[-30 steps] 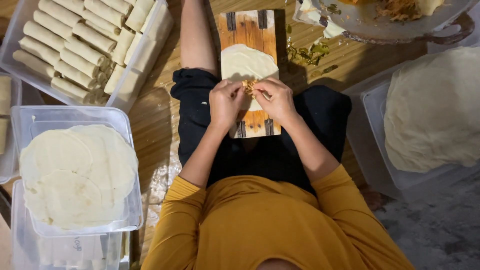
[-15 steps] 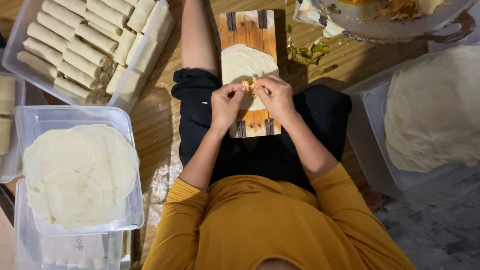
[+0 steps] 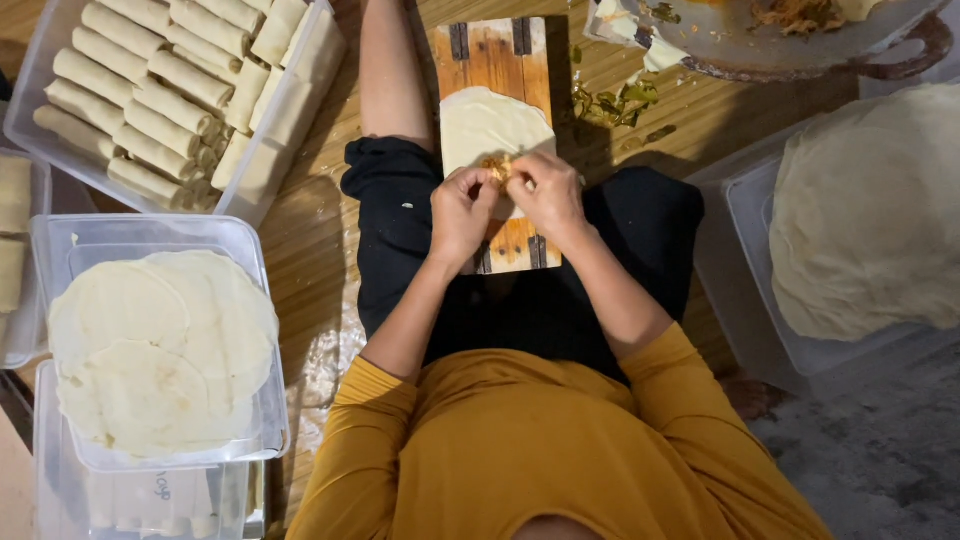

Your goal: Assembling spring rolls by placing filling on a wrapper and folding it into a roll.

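**Both hands pinch filling on wrapper, wooden board on lap**

Person seated on the wooden floor [image 3: 330,250], legs out, mustard top, black shorts. Narrow wooden board [image 3: 495,60] lies across the lap w/ a pale round wrapper [image 3: 485,125] flat on it. Left hand [image 3: 462,215] and right hand [image 3: 545,195] sit side by side at the wrapper's near edge, fingers curled in, fingertips pinching a small heap of orange-brown filling [image 3: 497,165] between them. Hands touch or nearly touch; near edge of wrapper is hidden under them, so can't tell if it's folded yet.

Around:
- Top left: clear tray [image 3: 30,100] packed w/ finished pale rolls [image 3: 150,90] in rows.
- Left: clear tub [image 3: 250,240] w/ stack of round wrappers [image 3: 160,350], sitting on another tub.
- Right: clear tub [image 3: 740,250] holding a big pile of wrappers [image 3: 870,200].
- Top right: metal pan [image 3: 720,40] w/ more filling; green scraps [image 3: 610,100] on floor just beside board.
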